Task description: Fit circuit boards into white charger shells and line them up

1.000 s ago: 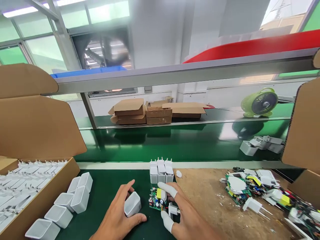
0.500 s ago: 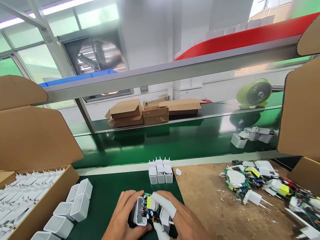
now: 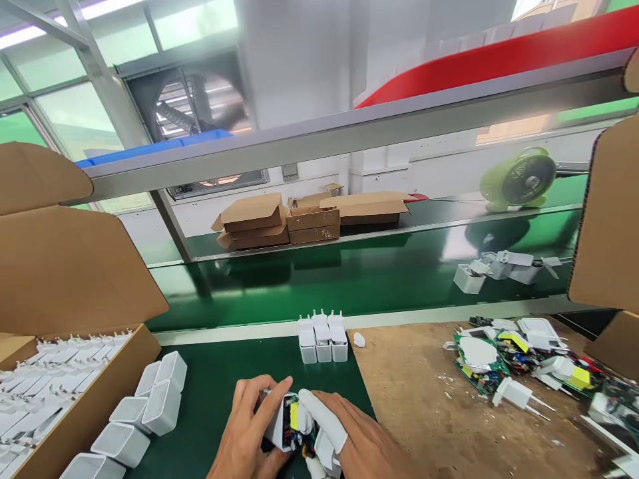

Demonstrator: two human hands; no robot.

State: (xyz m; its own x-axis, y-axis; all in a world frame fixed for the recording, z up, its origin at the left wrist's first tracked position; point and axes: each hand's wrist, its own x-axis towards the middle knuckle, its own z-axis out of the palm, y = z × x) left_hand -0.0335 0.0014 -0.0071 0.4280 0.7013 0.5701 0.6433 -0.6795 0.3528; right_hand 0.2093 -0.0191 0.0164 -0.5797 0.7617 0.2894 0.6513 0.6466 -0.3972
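Observation:
My left hand (image 3: 247, 432) is closed round a white charger shell (image 3: 277, 426) at the bottom centre. My right hand (image 3: 344, 436), with white finger cots on thumb and forefinger, grips a green circuit board (image 3: 294, 429) with a yellow part and holds it in the shell's open mouth. Three assembled white chargers (image 3: 322, 338) stand in a row just beyond the hands.
Several empty white shells (image 3: 144, 412) lie at the left beside an open cardboard box (image 3: 74, 392) of plug parts. A heap of circuit boards and plug tops (image 3: 519, 359) sits at the right on a brown mat. A green conveyor belt (image 3: 349, 279) runs behind.
A second ago the shell and the board lay apart under my hands. Both hands have come together, and the board now sits in the shell's opening.

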